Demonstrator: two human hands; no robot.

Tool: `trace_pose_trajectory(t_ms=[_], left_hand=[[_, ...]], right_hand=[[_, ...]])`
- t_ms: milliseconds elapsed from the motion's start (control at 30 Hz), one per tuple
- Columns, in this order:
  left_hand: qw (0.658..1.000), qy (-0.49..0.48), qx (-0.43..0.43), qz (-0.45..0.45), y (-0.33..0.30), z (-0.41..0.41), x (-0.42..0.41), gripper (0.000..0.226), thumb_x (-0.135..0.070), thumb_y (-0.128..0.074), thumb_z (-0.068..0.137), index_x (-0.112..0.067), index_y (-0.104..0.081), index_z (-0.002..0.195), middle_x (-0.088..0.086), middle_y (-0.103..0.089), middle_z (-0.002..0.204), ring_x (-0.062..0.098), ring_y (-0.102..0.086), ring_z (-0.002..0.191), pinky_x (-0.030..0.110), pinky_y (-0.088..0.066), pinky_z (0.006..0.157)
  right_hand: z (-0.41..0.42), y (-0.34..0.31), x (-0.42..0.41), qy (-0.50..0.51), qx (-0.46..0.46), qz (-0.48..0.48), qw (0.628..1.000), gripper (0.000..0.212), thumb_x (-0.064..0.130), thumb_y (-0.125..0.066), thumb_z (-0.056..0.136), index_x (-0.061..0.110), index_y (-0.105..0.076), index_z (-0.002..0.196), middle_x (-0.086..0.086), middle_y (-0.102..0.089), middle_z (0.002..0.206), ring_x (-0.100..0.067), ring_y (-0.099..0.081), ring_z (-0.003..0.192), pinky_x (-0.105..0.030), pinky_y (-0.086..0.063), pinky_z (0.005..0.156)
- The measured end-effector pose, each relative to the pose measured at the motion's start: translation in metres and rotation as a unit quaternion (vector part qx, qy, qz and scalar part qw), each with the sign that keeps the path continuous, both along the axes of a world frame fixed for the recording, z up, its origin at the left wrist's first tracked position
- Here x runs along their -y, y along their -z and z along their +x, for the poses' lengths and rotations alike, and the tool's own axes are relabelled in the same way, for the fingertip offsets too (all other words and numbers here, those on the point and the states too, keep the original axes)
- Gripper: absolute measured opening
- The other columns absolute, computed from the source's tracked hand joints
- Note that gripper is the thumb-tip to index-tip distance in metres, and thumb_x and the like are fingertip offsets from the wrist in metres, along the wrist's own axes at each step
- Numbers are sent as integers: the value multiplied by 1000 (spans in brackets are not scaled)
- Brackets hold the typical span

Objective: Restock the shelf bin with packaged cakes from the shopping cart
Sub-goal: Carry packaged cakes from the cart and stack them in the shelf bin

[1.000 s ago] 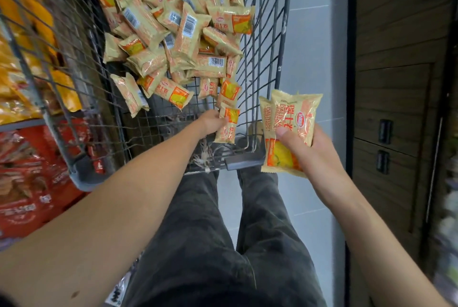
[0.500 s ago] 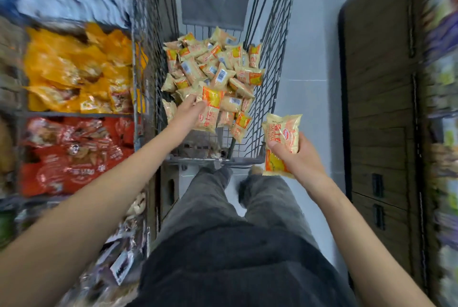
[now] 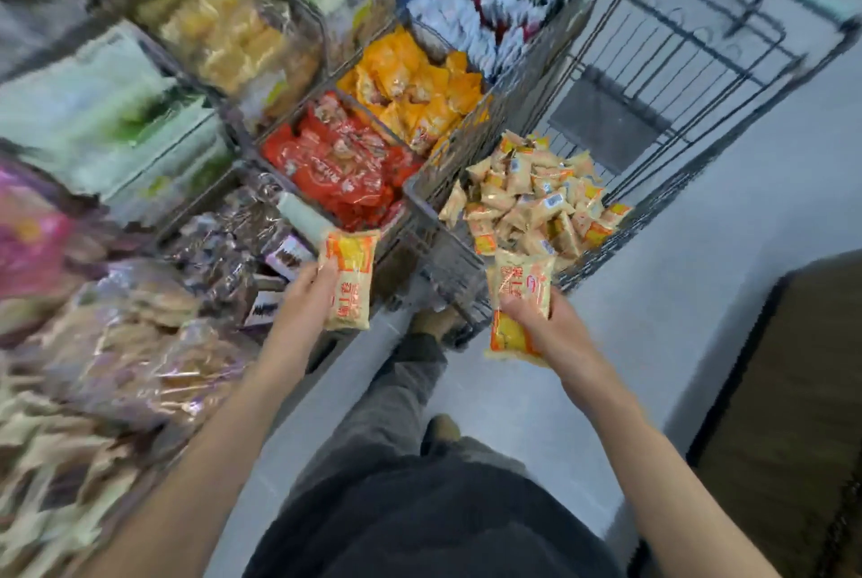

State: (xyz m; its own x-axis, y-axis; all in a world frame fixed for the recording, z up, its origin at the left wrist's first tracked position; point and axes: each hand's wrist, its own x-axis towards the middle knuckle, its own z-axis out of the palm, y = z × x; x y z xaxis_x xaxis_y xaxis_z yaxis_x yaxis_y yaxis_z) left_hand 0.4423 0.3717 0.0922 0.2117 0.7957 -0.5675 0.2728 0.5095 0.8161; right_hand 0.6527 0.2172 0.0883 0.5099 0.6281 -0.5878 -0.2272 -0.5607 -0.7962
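Packaged cakes in both hands. Left hand (image 3: 305, 297): grip curled round one cake packet (image 3: 349, 279), held upright, thumb across its lower face, fingers behind. Left of that grip, blurred shelf bins (image 3: 224, 260) of brown and clear wrappers, close by. Above and beyond it, a bin of red packets (image 3: 336, 162), then a bin of orange packets (image 3: 420, 88), wire edges between them. Just right of the packet, the near corner of the shopping cart (image 3: 448, 260), its rim only a little apart from the packet's edge. Between the two hands, open grey floor (image 3: 490, 400), dark trousers and a shoe below. Right hand (image 3: 545, 325): grip closed on a small stack of cake packets (image 3: 520, 297), how many cannot be told, their top edge touching or overlapping the cart's near wall. Above that grip, a heap of loose cakes (image 3: 536, 200) in the cart basket, far half of the basket bare wire. Right of that grip, wide clear floor up to a dark wooden cabinet (image 3: 793, 391), well apart.
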Motion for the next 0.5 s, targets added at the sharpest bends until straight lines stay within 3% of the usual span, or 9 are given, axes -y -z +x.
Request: trace_pose_trajectory(t_ms=[167,367,433,500], left_hand=[[984,-166,-25,-62,-11,-110,69,35,-40,-42,98,-16,-56,119,10,-67,104,22,-65,87,29,-50,62],[954,-298,-12,-38,-38,-213,94,30,-39,-44,97,-18,-57,114,6,-70,94,15,-69,66,23,-52,46],[944,-330,-10,-12,-44,-243,92,31,-35,-49,95,-17,-54,120,7,-69,102,13,-68,69,25,-55,50],[932,-361,-9,4,-49,-272,89,38,-32,-51,95,-14,-48,128,9,-65,114,18,-66,85,34,-57,68]], right_hand=[[-59,-5,-8,-118,-35,-1,992,15,40,-65,85,34,-60,98,17,-67,94,7,-65,73,-9,-46,53],[-154,-21,-50,-272,-42,13,961,28,34,-63,88,22,-60,113,6,-69,97,-3,-67,74,-15,-48,54],[-186,-31,-67,-320,-39,24,946,28,33,-63,88,23,-60,115,5,-69,103,-6,-67,85,-17,-52,65],[-218,-39,-85,-351,-32,33,935,29,31,-62,89,20,-61,115,2,-70,106,-11,-67,92,-27,-54,79]])
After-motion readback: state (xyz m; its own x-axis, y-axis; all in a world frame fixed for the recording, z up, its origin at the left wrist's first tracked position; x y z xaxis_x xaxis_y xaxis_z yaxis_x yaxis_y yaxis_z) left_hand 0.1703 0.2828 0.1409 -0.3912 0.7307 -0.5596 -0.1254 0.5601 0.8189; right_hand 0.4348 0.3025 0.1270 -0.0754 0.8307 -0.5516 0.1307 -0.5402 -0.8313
